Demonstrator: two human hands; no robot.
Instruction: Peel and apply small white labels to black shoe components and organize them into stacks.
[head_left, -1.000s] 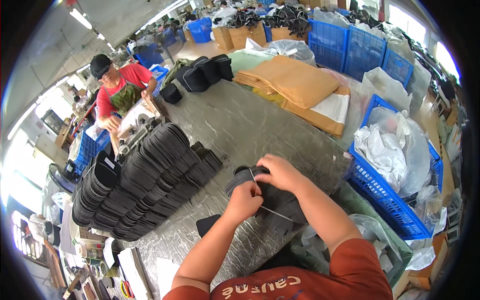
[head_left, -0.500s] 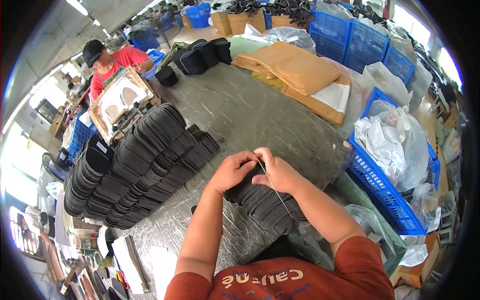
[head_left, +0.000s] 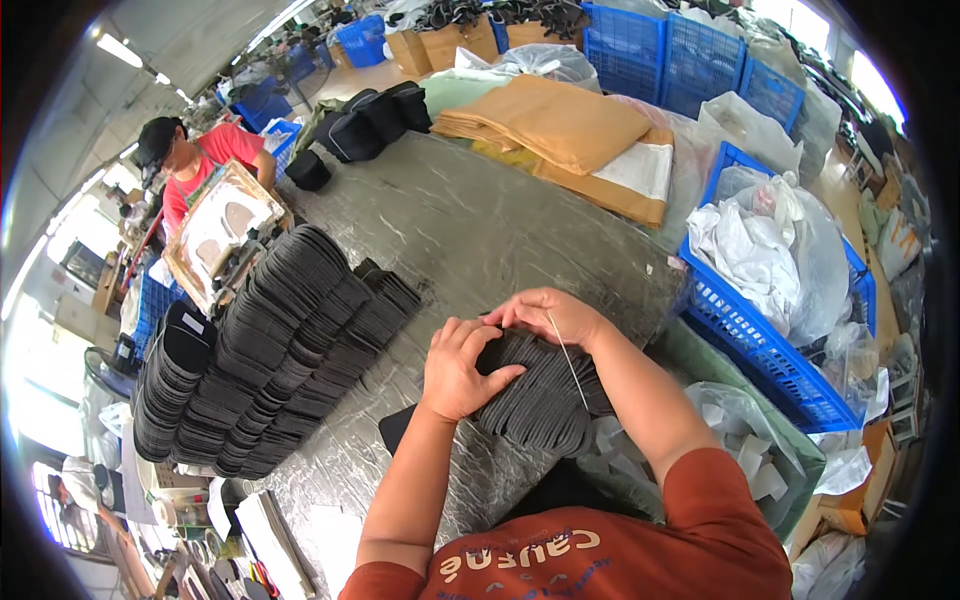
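Covering far end of the black bundle (head_left: 530, 405): left hand (head_left: 460, 372) and right hand (head_left: 550, 315), fingertips close together, contact hard to read. Bundle sits by the worktop's (head_left: 480, 240) near edge, right of the black stacks (head_left: 270, 355). Left hand loosely cupped against it, thumb spread wide, no firm grip visible. Right hand fingers curled, string (head_left: 571, 368) running up to them; can't tell if pinched. Flat black piece (head_left: 396, 430) partly behind left forearm (head_left: 410, 490).

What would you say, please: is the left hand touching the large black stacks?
No, the left hand is on the smaller dark bundle, apart from the large stacks.
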